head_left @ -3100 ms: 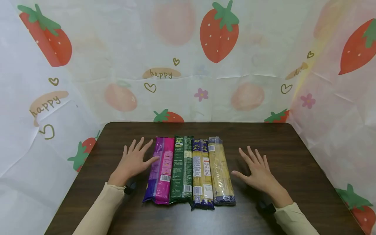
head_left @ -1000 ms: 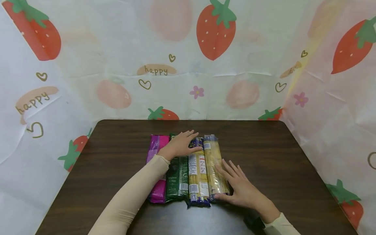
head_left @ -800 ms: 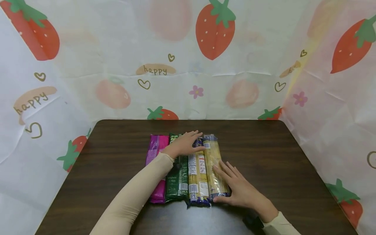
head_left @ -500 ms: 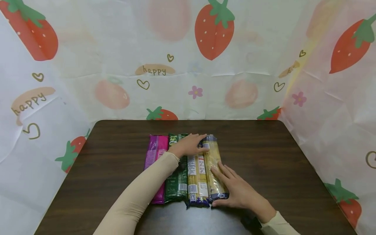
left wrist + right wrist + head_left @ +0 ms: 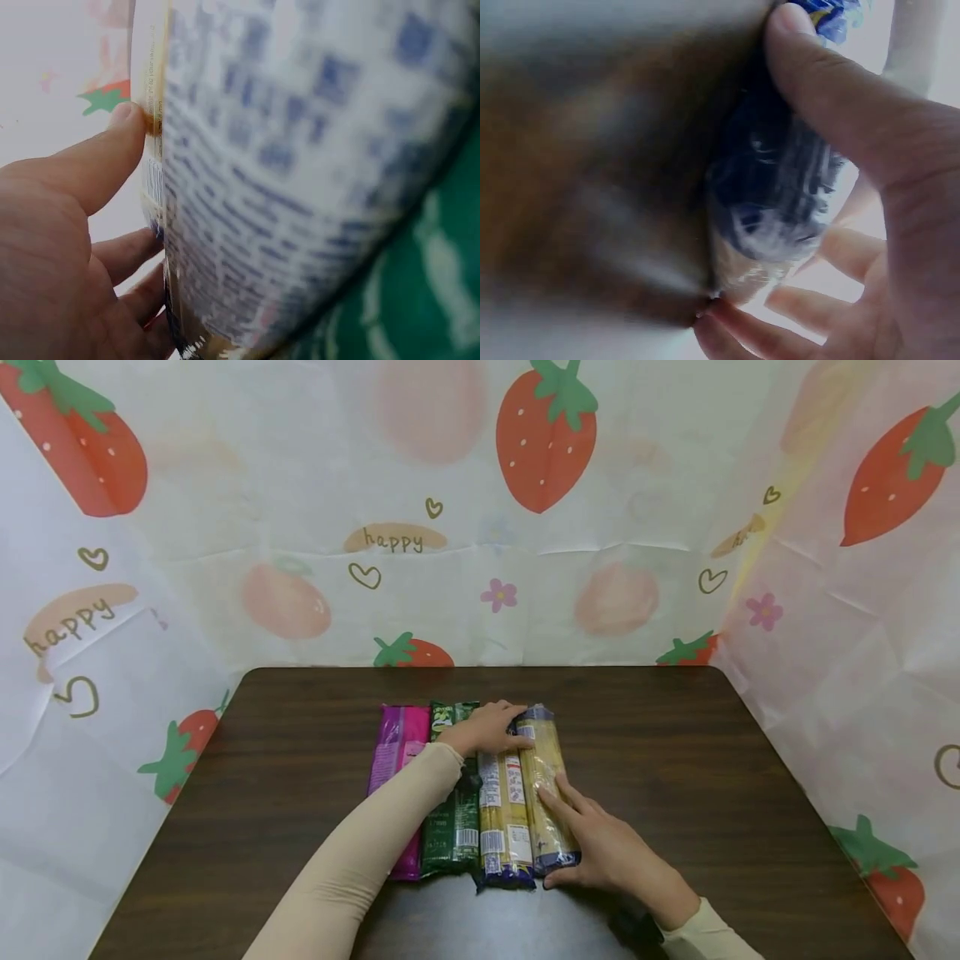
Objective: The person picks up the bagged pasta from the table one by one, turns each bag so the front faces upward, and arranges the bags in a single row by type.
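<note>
Backdrop (image 5: 442, 610) “happy” was legible, labels (image 5: 292, 142) blurred; the rightmost packet (image 5: 542, 764) was gripped by the right hand (image 5: 611, 852), the left hand's (image 5: 491, 729) hold unclear.

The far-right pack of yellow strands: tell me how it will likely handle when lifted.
The far-right pack should stay fairly stiff lengthwise, judging by its straight strands. Its glossy film may slip in the right hand, and the wrinkled blue end could crumple.

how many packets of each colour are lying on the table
Pink and purple packet: 1
Green packet: 1
Yellow and blue packets: 2
Total: 4
</note>
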`<state>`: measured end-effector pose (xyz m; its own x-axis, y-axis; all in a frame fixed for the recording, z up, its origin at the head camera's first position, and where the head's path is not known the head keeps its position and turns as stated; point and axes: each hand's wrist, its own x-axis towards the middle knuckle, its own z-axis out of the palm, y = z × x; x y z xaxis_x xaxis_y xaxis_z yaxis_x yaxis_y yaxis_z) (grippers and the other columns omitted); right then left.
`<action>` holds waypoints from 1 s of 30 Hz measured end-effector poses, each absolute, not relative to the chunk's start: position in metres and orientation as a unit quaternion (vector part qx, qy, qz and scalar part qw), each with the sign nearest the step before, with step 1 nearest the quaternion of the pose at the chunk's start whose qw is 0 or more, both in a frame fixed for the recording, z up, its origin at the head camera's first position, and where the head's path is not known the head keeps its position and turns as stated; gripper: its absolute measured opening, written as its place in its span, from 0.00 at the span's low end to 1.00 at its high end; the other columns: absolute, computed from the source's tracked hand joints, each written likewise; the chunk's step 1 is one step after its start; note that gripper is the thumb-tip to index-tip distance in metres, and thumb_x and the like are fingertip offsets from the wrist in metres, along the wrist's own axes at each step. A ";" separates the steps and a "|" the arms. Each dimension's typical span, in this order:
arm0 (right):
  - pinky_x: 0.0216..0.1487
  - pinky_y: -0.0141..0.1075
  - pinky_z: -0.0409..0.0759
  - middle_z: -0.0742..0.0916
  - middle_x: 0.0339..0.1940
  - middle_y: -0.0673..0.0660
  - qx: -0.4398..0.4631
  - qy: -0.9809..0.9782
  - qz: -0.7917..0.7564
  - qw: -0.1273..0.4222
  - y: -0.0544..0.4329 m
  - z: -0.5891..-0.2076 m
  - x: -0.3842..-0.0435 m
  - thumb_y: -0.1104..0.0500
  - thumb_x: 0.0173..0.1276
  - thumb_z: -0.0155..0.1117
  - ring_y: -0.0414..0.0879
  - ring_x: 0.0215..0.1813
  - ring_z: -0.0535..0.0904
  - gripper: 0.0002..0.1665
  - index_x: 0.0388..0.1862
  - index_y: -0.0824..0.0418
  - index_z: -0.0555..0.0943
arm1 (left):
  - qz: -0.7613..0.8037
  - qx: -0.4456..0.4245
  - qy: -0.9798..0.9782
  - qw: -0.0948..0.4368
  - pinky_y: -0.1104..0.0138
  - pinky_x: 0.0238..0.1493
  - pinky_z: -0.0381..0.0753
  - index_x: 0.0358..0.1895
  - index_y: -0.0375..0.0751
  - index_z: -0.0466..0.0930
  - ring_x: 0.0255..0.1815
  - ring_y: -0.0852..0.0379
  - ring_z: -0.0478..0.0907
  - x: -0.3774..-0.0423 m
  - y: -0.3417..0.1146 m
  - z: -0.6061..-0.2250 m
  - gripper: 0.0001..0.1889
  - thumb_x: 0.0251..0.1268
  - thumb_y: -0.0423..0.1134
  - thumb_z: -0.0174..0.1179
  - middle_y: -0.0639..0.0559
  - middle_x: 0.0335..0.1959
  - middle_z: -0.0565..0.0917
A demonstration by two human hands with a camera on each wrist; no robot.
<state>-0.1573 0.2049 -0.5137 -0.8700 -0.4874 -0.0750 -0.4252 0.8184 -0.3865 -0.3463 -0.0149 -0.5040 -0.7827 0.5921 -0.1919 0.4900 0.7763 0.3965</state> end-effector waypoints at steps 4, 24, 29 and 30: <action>0.61 0.64 0.82 0.57 0.88 0.70 -0.234 0.951 -0.180 0.096 0.202 -0.509 -0.161 0.34 0.52 0.88 0.71 0.78 0.70 0.73 0.89 0.53 0.59 | 0.156 0.280 0.933 0.167 0.45 0.83 0.60 0.87 0.48 0.57 0.86 0.41 0.57 -0.349 -0.012 -0.504 0.41 0.81 0.62 0.57 0.43 0.85 0.62; 0.67 0.57 0.80 0.60 0.87 0.69 -0.283 0.911 -0.290 0.077 0.225 -0.517 -0.167 0.45 0.56 0.90 0.68 0.80 0.68 0.66 0.86 0.61 0.63 | 0.234 0.283 0.910 0.193 0.45 0.81 0.63 0.85 0.44 0.62 0.87 0.39 0.54 -0.348 -0.023 -0.492 0.37 0.82 0.55 0.60 0.40 0.84 0.64; 0.71 0.58 0.77 0.63 0.86 0.70 -0.296 0.898 -0.321 0.052 0.230 -0.518 -0.168 0.47 0.56 0.90 0.68 0.81 0.66 0.64 0.85 0.63 0.65 | 0.270 0.288 0.896 0.201 0.52 0.60 0.75 0.85 0.44 0.62 0.87 0.40 0.52 -0.352 -0.025 -0.491 0.32 0.82 0.38 0.54 0.39 0.84 0.63; 0.71 0.58 0.76 0.64 0.85 0.69 -0.298 0.896 -0.326 0.046 0.231 -0.518 -0.168 0.47 0.56 0.90 0.68 0.81 0.66 0.64 0.85 0.63 0.65 | 0.275 0.291 0.894 0.201 0.53 0.55 0.73 0.85 0.45 0.62 0.87 0.40 0.52 -0.353 -0.025 -0.490 0.33 0.80 0.34 0.53 0.39 0.85 0.62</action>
<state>-0.1677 0.2311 -0.5176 -0.8177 -0.5644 0.1131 -0.5049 0.6089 -0.6119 -0.3531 -0.0252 -0.4905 -0.7506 0.6301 -0.1987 0.4091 0.6794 0.6092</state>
